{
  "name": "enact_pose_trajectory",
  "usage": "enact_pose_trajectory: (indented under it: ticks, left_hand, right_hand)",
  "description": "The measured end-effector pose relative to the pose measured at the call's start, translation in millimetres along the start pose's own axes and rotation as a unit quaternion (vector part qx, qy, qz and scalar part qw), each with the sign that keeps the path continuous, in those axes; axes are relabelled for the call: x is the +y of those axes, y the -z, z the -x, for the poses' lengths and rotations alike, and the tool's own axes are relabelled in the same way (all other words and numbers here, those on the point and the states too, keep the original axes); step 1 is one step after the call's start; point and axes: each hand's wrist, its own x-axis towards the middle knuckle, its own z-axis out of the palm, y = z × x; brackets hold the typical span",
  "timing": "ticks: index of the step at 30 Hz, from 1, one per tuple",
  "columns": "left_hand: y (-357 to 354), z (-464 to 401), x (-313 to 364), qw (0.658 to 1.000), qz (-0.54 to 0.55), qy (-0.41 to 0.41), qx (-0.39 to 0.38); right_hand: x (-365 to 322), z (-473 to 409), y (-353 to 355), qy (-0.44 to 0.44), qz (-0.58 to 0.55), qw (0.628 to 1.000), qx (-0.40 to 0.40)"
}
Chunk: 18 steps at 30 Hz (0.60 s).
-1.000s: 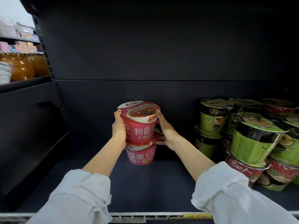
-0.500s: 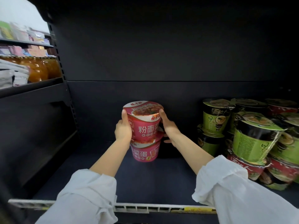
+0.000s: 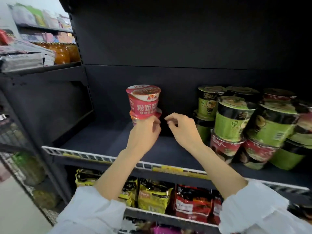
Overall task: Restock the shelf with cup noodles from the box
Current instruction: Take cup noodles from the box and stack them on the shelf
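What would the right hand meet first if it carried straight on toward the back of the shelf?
Probably the dark back panel; the right hand sits between the pink cup stack and green cups, though depth is unclear.

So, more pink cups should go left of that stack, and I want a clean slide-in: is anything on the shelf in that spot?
Nothing visible: the shelf floor left of the pink cup stack is bare to the side wall.

The pink cup noodles (image 3: 143, 101) wore glossy printed film under a shiny foil-like lid, as did the green cups (image 3: 233, 119) at three o'clock. The shelf (image 3: 104, 142) was matt dark painted metal with a white wire front rail (image 3: 79, 155); at six o'clock, crinkly glossy plastic packets (image 3: 154, 195) and soft matt white cloth sleeves (image 3: 91, 213)
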Motion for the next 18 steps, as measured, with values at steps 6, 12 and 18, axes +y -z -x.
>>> enact_pose_trajectory:
  ticks: [6, 12, 18]
  left_hand:
    - [-7.6, 94.3, 79.9, 0.996, -0.032, -0.062, -0.051]
    - [-47.2, 198.1, 148.4, 0.990, 0.041, -0.101, -0.091]
    - [-96.4, 314.1, 240.4, 0.969, 0.145, -0.089, -0.180]
  right_hand:
    - [20.7, 108.5, 65.5, -0.015, 0.028, 0.999, 0.017]
    - [52.6, 238.5, 140.9, -0.099, 0.071, 0.992, 0.033]
    - [81.8, 382.2, 213.9, -0.203, 0.124, 0.971, -0.001]
